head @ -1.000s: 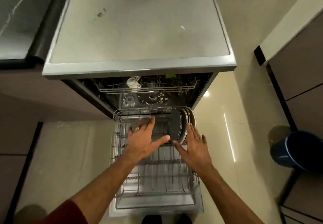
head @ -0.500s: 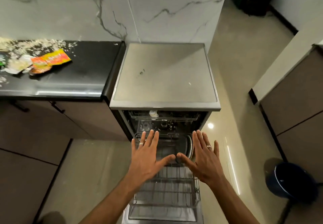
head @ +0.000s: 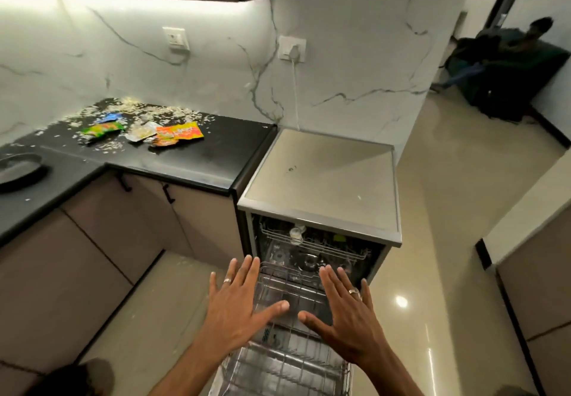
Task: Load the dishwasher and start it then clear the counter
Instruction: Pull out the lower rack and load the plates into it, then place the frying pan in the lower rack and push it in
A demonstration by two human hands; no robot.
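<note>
Black counter [head: 197, 160] left — dishwasher [head: 321, 185] rack [head: 287, 361] extends toward viewer, both hands [head: 234, 312] [head: 349, 318] spread flat, empty.

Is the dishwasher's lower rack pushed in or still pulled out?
Pulled out. The lower rack extends forward from the dishwasher opening, beneath the left hand and right hand, both spread flat above it.
</note>
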